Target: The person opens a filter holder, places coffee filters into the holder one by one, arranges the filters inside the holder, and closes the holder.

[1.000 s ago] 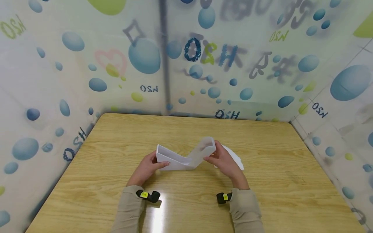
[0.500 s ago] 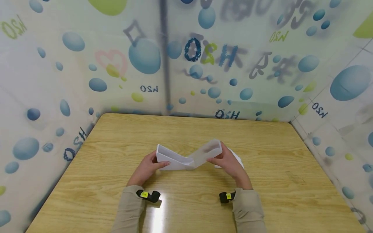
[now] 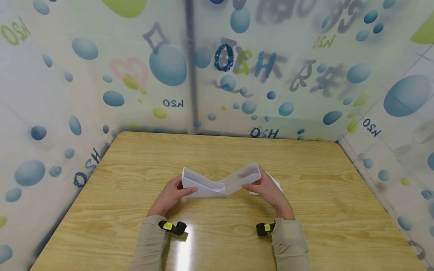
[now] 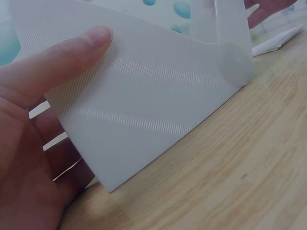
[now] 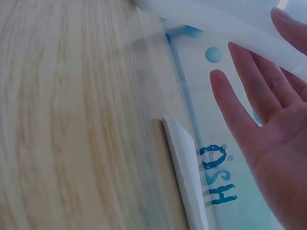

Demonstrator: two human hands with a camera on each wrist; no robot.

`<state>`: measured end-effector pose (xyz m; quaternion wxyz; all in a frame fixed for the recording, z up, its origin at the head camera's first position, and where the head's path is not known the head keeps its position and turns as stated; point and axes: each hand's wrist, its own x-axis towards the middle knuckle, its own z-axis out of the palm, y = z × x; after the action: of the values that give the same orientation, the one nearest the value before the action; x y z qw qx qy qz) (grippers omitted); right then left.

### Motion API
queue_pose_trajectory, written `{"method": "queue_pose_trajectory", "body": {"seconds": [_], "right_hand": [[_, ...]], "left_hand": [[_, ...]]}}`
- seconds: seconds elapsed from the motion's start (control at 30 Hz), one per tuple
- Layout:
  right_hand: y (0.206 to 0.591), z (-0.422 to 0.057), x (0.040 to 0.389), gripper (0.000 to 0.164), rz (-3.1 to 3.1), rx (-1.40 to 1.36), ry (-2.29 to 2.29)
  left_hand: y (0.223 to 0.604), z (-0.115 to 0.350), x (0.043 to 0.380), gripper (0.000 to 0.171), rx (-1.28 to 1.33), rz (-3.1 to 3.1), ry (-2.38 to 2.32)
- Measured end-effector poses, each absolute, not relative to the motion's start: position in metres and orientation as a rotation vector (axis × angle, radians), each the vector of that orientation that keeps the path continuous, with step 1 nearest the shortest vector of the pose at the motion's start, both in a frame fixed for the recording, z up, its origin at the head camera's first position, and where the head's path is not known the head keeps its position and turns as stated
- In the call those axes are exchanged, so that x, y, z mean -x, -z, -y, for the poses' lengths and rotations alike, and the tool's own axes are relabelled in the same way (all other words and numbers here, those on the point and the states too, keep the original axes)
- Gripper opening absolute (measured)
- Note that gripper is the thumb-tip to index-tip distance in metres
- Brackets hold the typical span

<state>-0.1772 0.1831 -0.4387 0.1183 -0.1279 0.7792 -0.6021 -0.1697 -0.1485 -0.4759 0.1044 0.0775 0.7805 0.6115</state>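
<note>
A white ribbed plastic case [image 3: 201,189], narrow and deep with an open top, stands on the table. Its hollow translucent lid [image 3: 239,180] joins it at one end and tilts up to the right, making a wide V. My left hand [image 3: 172,195] grips the case's left end, thumb on the ribbed near side [image 4: 139,96] and fingers behind. With thumb and fingers on opposite sides, my right hand [image 3: 269,191] holds the far end of the lid, which also crosses the top of the right wrist view.
Behind my right hand lies a flat white folded stack [image 5: 184,167], partly hidden in the head view. The wood-grain table [image 3: 322,218] meets patterned walls [image 3: 288,86] at its back and sides.
My right hand has moved right and slightly down, swinging the lid lower so the V is wider. My left hand and the case have stayed in place.
</note>
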Motion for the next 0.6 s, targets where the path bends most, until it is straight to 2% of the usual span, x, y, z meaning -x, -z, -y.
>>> {"method": "queue_pose_trajectory", "body": {"seconds": [0.4,0.6], "right_hand": [[0.438,-0.187,0.175,0.052,-2.256,0.425,1.746],[0.437,-0.195,0.176,0.053,-2.259,0.487,1.803]], "left_hand": [[0.477,0.149,0.169,0.054,-0.213,-2.288,-1.796],[0.478,0.151,0.17,0.05,-0.247,-2.265,-1.817]]}}
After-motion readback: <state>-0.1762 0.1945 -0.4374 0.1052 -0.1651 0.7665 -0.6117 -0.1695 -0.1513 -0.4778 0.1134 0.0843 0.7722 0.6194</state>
